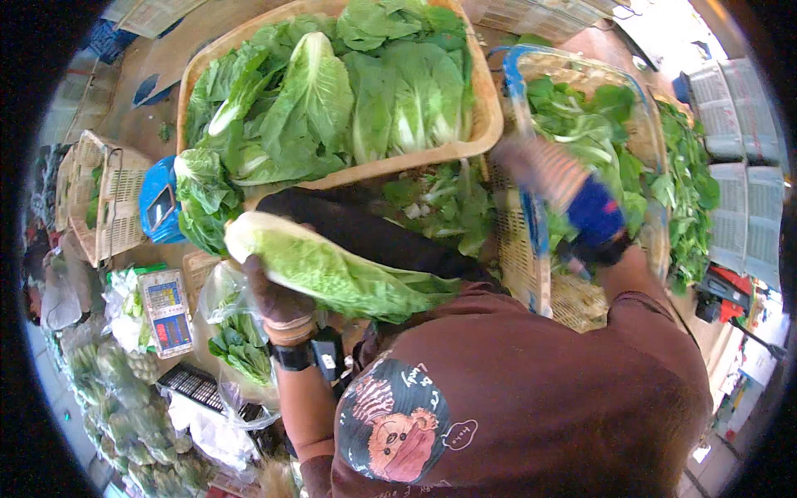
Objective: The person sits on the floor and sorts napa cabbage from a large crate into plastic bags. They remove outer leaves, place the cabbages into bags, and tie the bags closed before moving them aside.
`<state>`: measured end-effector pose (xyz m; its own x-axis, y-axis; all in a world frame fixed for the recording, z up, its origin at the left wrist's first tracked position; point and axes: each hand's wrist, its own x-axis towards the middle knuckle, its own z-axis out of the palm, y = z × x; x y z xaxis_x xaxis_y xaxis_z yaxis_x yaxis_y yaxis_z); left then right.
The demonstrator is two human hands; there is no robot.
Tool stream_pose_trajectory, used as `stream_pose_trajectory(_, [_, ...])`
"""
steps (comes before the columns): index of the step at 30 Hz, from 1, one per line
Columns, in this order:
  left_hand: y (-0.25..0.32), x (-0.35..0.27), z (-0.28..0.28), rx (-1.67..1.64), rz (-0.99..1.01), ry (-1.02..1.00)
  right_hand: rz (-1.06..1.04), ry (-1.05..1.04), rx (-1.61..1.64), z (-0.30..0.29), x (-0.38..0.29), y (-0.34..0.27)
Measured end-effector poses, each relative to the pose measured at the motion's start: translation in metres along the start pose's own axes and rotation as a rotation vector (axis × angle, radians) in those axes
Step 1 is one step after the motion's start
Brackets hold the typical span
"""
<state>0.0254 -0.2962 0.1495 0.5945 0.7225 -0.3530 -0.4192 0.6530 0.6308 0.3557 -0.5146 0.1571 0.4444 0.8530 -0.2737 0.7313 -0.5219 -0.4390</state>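
My left hand (277, 295), in a dark glove, grips a long head of leafy lettuce or cabbage (336, 267) by its pale base end. The leaves of that head point right, across my lap. Blurred by motion, my right hand (529, 159) wears a striped glove and is over the near left rim of a blue-edged crate (538, 249); its fingers cannot be made out. Ahead of me a big tan plastic basket (405, 163) is filled with similar green heads (311, 106). One more head (205, 187) lies at the basket's lower left corner.
Loose green leaves (454, 205) lie below the basket. Leafy stems (585, 131) fill part of the blue-edged crate, and more greens (688, 193) are beyond it. At left are a scale (165, 314), a bag of greens (240, 348), a blue container (159, 199) and a slotted crate (118, 199).
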Motion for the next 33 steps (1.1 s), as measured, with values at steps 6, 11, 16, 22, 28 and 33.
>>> stream_pose_trajectory(6, [0.002, 0.017, 0.04, -0.07, 0.125, -0.097, -0.123, -0.312, -0.075, 0.216, 0.076, 0.048])
stream_pose_trajectory(11, [0.041, -0.011, 0.004, 0.095, 0.114, -0.043, 0.024, -0.388, -0.295, 0.271, 0.134, 0.104])
stream_pose_trajectory(16, [0.035, -0.026, 0.001, -0.104, 0.442, 0.055, 0.041, -0.448, -0.404, 0.297, 0.163, 0.127])
stream_pose_trajectory(22, [0.036, -0.025, 0.005, -0.388, 0.433, 0.055, 0.081, -0.493, -0.461, 0.298, 0.172, 0.14])
stream_pose_trajectory(28, [0.04, -0.038, -0.026, -0.221, 0.491, 0.312, 0.103, -0.509, -0.485, 0.294, 0.15, 0.14])
stream_pose_trajectory(33, [0.054, -0.057, -0.055, -0.229, 0.358, 0.214, 0.161, -0.503, -0.444, 0.286, 0.094, 0.142])
